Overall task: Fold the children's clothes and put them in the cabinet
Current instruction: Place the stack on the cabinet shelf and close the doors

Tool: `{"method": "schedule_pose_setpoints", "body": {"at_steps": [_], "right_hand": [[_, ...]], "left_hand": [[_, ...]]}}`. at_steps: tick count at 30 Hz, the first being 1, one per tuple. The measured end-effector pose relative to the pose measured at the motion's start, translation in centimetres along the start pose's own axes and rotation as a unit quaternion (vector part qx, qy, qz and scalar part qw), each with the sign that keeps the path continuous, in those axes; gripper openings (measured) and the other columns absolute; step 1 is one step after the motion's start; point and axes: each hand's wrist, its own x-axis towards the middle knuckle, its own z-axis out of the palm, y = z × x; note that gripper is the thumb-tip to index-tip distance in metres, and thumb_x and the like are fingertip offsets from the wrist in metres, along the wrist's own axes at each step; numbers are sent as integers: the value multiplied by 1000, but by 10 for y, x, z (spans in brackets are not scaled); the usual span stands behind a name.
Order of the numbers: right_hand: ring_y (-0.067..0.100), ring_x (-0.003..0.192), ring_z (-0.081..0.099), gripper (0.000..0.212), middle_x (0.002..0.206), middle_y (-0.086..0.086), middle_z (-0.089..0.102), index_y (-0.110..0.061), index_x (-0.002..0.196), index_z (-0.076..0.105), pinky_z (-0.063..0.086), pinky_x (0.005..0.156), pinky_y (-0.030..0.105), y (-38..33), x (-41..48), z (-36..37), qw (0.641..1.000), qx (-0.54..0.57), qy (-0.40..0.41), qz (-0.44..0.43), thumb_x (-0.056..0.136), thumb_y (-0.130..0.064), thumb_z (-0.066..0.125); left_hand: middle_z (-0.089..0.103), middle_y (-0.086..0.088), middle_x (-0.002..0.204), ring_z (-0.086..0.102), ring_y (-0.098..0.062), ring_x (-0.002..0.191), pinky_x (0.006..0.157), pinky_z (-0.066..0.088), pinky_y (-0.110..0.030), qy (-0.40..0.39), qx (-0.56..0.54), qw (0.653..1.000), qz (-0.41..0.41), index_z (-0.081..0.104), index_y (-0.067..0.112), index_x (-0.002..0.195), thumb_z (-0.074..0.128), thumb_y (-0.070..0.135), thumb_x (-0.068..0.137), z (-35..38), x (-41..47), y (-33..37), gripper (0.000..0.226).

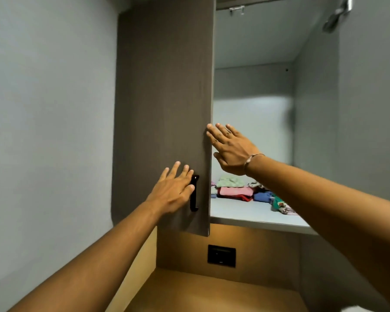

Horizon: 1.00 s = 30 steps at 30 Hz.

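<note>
While the left hand (174, 190) lies flat by the black handle (194, 192) of the cabinet door (162, 104), fingers spread and empty, the right hand (231, 149) touches the door's edge, open, above folded clothes (234, 191) on the shelf (257, 215)

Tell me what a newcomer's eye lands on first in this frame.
The dark brown cabinet door at centre, with both hands spread open on it: the left hand by the black handle, the right hand at the door's edge. Behind it, folded clothes lie in colourful stacks on the pale shelf.
</note>
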Motion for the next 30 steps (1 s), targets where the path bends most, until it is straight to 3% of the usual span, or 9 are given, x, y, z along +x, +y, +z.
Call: {"method": "schedule_pose_setpoints", "body": {"at_steps": [6,12,16,19,25,30], "right_hand": [[28,149,-4,68,162,7,-10,-14,153,-6,-2,121,45,13,20,63,998,1,-22,54,97,-43,20],[31,149,-3,69,162,6,-13,-15,152,-9,-1,121,47,19,27,87,998,11,-26,62,97,-40,25],[31,149,-4,68,162,4,-12,-17,153,-6,-2,121,48,19,28,76,996,31,-55,66,97,-40,25],[30,149,-6,64,163,4,-7,-17,153,-3,-3,119,47,10,14,63,990,87,-77,81,99,-37,25],[25,149,-8,60,162,5,-6,-15,154,1,-6,119,39,-16,-87,18,915,289,-47,278,102,-30,27],[18,148,-13,65,161,2,-9,-16,153,-1,-12,118,31,-32,-195,-67,880,265,94,383,96,-33,24]], "left_hand": [[-5,2,163,-13,-20,148,115,-10,-41,10,34,999,-14,4,23,154,23,43,101,50,41,-5,60],[-14,6,158,-14,-18,148,121,-5,-45,12,0,1000,-11,-4,26,152,32,39,101,69,50,-12,63],[-12,3,161,-11,-19,149,122,-2,-45,-46,40,998,10,-3,26,152,39,35,99,49,51,-20,69],[-1,0,163,-3,-20,150,120,0,-42,-85,58,995,20,3,22,154,36,34,102,15,51,-25,63],[3,-2,164,-3,-20,150,121,1,-44,1,-13,998,67,9,18,155,30,36,103,-46,34,9,59],[2,0,164,-6,-17,150,121,-2,-40,51,-101,973,200,10,21,155,24,44,99,-89,8,106,62]]}}
